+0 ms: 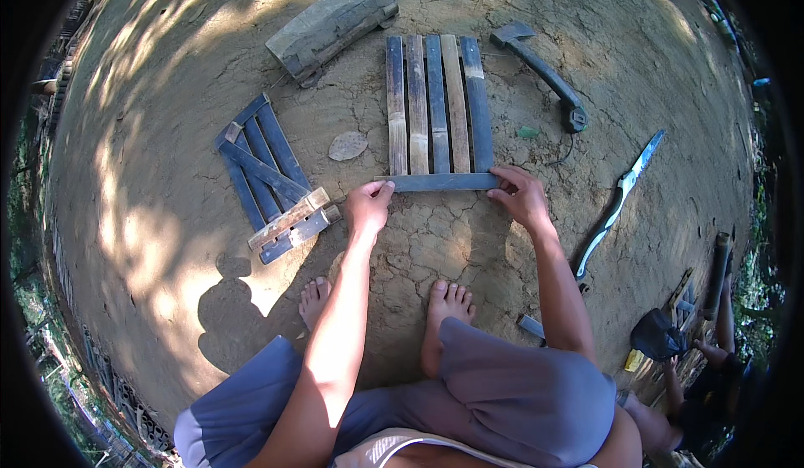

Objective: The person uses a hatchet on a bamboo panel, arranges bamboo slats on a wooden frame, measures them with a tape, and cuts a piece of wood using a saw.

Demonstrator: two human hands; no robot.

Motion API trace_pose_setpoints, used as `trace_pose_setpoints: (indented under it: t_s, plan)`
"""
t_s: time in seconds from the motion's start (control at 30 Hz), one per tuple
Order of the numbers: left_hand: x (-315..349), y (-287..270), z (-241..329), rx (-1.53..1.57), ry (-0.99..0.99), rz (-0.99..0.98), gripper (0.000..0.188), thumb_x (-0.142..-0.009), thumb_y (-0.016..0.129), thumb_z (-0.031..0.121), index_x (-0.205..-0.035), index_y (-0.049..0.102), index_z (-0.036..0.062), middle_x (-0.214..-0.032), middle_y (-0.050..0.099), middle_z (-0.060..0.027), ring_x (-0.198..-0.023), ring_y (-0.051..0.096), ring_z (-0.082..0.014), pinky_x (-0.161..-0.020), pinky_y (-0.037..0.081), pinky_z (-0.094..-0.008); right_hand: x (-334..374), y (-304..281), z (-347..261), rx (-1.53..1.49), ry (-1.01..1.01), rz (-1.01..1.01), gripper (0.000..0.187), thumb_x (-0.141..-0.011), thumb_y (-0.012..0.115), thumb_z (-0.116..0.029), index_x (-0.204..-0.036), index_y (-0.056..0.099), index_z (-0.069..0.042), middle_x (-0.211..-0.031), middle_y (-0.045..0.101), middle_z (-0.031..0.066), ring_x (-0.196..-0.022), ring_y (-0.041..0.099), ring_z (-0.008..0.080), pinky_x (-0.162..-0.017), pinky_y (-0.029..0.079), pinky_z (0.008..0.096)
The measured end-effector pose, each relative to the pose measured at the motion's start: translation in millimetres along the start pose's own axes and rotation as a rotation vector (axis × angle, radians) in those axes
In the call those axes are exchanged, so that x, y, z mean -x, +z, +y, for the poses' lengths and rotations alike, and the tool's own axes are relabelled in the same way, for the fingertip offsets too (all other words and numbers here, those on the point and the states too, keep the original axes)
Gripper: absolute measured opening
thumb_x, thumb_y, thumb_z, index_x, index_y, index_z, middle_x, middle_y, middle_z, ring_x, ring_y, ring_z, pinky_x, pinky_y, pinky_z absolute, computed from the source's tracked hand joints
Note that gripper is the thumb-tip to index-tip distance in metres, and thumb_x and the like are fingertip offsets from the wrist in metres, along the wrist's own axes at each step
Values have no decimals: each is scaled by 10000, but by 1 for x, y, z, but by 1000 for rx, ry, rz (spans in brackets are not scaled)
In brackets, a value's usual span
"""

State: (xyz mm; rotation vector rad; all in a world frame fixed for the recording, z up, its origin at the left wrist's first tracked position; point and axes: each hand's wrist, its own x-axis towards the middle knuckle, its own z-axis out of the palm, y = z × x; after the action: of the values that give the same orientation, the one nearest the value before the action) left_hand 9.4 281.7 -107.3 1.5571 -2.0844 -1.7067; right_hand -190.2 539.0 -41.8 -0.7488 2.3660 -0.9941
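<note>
Several bamboo slats (439, 116) lie side by side on the ground ahead of me, with narrow gaps between them. Across their near ends runs a dark flat crosspiece slat (442, 183). My left hand (368, 208) pinches its left end between thumb and fingers. At the right end, my right hand (521, 197) is closed on it the same way, its fingers by the rightmost lengthwise slat. To the left lies a small slatted bamboo frame (266, 165) with a diagonal brace and two short pieces at its near end.
A rough wooden block (333, 26) sits at the far left. A hatchet (543, 74) lies to the right, with a folding saw (620, 196) nearer. A dry leaf (347, 146) lies left of the slats. At lower right, another person (712, 393) is beside a black bag (658, 334).
</note>
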Motion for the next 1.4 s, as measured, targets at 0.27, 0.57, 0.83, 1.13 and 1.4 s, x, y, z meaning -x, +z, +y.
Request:
trace_pose_setpoints:
  t_s: [0.27, 0.57, 0.83, 1.13, 1.4]
  plan:
    - [4, -1, 6, 35, 15, 15, 302, -924, 772, 292, -1084, 800, 37, -740, 733, -23, -686, 631, -92, -657, 500, -299, -1, 2, 3, -18, -7, 25, 474, -735, 876, -63, -1188, 738, -46, -1055, 738, 73, -796, 650, 179, -758, 554, 307]
    - [4, 2, 3, 28, 57, 12, 343, -934, 762, 335, -1081, 794, 27, -704, 713, -24, -671, 619, -95, -654, 492, -294, 2, -3, 2, -23, 9, 11, 541, -714, 887, -64, -1232, 728, -69, -1084, 739, 89, -810, 649, 186, -776, 559, 314]
    - [10, -25, 29, -169, 281, 247, 322, -952, 734, 288, -1116, 772, 14, -895, 772, -151, -804, 748, -231, -764, 565, -376, 40, -45, 21, 140, 50, 391, 643, -809, 887, -222, -1397, 644, -126, -1272, 688, 94, -1028, 697, 191, -845, 596, 331]
    - [-4, 33, 95, -332, 728, 94, 262, -959, 675, 213, -1109, 749, 11, -1052, 724, -145, -1028, 670, -344, -921, 513, -439, 162, -138, 110, 380, 437, 1027, 340, -954, 740, -248, -1256, 713, -93, -1152, 730, 121, -1014, 713, 259, -827, 561, 374]
    - [-14, 93, 113, -591, 954, 30, 379, -967, 675, 263, -1291, 685, 67, -1380, 589, -165, -1326, 500, -363, -1116, 379, -485, 315, -83, 130, 319, 814, 1061, 298, -967, 706, -189, -1245, 717, -82, -1117, 736, 120, -965, 724, 232, -826, 561, 369]
